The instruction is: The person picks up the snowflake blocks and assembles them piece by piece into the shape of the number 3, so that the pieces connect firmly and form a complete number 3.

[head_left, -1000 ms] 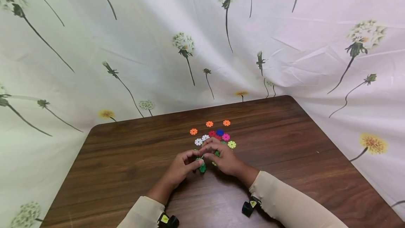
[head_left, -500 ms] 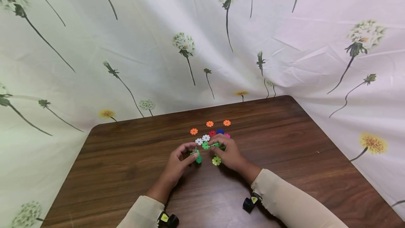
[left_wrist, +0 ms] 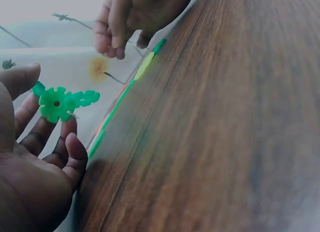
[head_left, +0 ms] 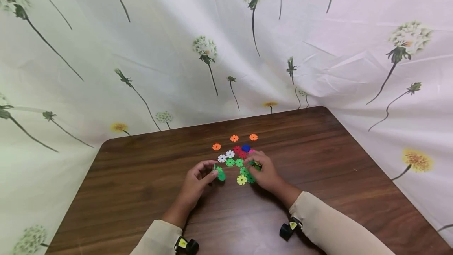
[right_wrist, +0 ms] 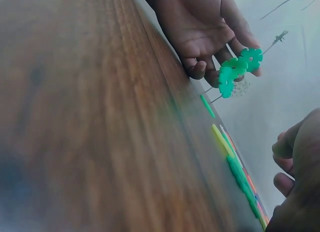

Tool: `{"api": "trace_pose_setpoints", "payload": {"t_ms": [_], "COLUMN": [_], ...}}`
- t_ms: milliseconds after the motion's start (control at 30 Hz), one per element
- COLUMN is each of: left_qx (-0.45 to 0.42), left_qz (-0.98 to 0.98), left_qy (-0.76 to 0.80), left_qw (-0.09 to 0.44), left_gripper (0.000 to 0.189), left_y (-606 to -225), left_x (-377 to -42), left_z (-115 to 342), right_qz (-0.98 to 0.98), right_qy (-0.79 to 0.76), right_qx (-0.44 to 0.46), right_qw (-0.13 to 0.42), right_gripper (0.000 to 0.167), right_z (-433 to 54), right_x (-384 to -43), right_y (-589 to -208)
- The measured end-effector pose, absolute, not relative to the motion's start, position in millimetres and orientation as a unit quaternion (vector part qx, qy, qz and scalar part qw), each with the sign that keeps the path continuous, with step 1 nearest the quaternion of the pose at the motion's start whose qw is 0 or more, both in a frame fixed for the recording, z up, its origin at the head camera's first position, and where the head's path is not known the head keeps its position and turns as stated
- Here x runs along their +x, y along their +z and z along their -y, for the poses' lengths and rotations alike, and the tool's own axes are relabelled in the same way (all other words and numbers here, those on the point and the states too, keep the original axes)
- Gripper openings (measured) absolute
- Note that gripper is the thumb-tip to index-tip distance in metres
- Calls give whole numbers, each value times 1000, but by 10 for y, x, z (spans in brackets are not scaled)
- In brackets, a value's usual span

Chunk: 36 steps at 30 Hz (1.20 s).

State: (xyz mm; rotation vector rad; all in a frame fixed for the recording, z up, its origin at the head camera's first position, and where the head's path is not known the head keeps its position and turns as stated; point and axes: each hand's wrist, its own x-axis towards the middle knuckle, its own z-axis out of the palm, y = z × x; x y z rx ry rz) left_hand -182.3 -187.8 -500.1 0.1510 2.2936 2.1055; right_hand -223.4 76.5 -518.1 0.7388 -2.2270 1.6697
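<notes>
My left hand (head_left: 198, 178) pinches several joined green notched plastic discs (left_wrist: 56, 104) between thumb and fingers, held above the table. In the right wrist view these joined discs (right_wrist: 232, 69) form a short angled chain. My right hand (head_left: 267, 172) hovers over the right side of the loose discs, fingers bent loosely downward, with nothing seen between them. Below and beside it lie loose green discs (head_left: 239, 162) and a yellow-green disc (head_left: 242, 179). The right hand partly hides a pink disc and some green and yellow ones.
On the brown wooden table (head_left: 141, 184), beyond the hands, lie white discs (head_left: 230, 154), red discs (head_left: 242, 155), a blue disc (head_left: 245, 148) and orange discs (head_left: 234, 138). A flower-printed curtain (head_left: 159, 50) hangs along the table's far edge.
The hands were together at the green discs and have parted. My left hand has drawn slightly left with the joined discs. My right hand has moved right, over the loose discs.
</notes>
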Motion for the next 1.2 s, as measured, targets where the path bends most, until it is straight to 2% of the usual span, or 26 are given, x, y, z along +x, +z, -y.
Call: {"api": "trace_pose_setpoints", "payload": {"t_ms": [700,1200], "left_qx": [42,46], "left_qz": [-758,-783], "left_qy": [651,619], "left_qw": [18,27], "left_gripper": [36,34], "left_y": [-5010,-5010], "left_x": [-1781,-1797], "left_z": [1934,1940], "right_qz": [866,880], "right_qy": [435,391], "right_qx": [246,268], "right_qw": [17,22], "right_gripper": [29,26], "right_z": [-1047,-1062], "right_x": [-2180,-2166], "right_y": [-5094,-5053]}}
